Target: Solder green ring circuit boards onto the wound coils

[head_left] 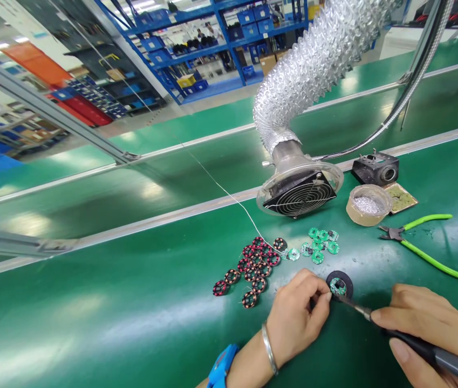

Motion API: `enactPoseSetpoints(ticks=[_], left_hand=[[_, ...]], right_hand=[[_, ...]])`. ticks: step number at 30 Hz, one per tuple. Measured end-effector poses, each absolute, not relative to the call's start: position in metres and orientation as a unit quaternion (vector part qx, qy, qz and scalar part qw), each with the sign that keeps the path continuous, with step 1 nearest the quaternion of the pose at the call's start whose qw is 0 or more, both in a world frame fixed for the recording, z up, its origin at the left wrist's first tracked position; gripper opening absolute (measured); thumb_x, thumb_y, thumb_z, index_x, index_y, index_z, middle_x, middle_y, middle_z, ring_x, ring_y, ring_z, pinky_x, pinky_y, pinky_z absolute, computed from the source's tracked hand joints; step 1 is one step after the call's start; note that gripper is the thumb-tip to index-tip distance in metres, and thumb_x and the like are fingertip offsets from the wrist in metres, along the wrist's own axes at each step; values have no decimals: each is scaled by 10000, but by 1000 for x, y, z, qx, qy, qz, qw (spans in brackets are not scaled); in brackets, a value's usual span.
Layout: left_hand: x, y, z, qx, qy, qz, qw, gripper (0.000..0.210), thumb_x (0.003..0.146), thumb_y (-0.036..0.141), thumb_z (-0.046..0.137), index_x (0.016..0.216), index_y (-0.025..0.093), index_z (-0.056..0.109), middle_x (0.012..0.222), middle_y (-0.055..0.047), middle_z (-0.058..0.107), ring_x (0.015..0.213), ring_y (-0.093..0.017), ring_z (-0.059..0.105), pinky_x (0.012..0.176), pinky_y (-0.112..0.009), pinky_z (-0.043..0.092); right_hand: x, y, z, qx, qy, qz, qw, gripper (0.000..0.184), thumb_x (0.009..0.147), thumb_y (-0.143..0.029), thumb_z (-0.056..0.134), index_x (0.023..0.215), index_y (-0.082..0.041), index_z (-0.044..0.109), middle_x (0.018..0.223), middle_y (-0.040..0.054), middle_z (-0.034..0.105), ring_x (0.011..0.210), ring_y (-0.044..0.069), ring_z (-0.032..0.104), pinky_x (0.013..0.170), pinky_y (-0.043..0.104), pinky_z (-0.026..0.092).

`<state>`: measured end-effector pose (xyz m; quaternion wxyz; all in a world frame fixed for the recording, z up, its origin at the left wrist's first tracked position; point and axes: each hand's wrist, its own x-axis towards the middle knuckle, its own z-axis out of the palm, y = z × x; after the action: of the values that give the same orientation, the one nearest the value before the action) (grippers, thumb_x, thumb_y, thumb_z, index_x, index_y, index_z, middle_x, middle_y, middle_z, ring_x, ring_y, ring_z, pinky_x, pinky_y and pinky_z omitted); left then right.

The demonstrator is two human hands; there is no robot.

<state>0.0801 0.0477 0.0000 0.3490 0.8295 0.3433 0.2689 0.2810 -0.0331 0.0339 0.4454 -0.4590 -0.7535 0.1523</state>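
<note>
My right hand grips a soldering iron by its dark handle. The iron's tip meets a small round green circuit board that sits inside a black ring on the bench. At the ring's left edge, my left hand is closed in a pinch; whatever lies between its fingertips is too small to make out. Beyond my left hand lies a group of wound copper coils. Several loose green circuit boards lie behind the ring. A thin solder wire slants down to the boards beside the coils.
A fume extractor on a silver duct hangs over the green bench. On the right are green-handled cutters, a tub of metal shavings, a sponge and a black iron holder.
</note>
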Motion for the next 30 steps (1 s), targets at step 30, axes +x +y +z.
enactPoseSetpoints(ticks=[30], left_hand=[[79, 47, -3, 830, 342, 277, 343, 101, 841, 111, 520, 790, 166, 588, 732, -17, 563, 579, -93, 520, 511, -176, 408]], right_hand=[[283, -28, 40, -460, -751, 141, 453, 297, 748, -67, 453, 988, -194, 574, 612, 21, 594, 516, 156, 570, 477, 287, 463]])
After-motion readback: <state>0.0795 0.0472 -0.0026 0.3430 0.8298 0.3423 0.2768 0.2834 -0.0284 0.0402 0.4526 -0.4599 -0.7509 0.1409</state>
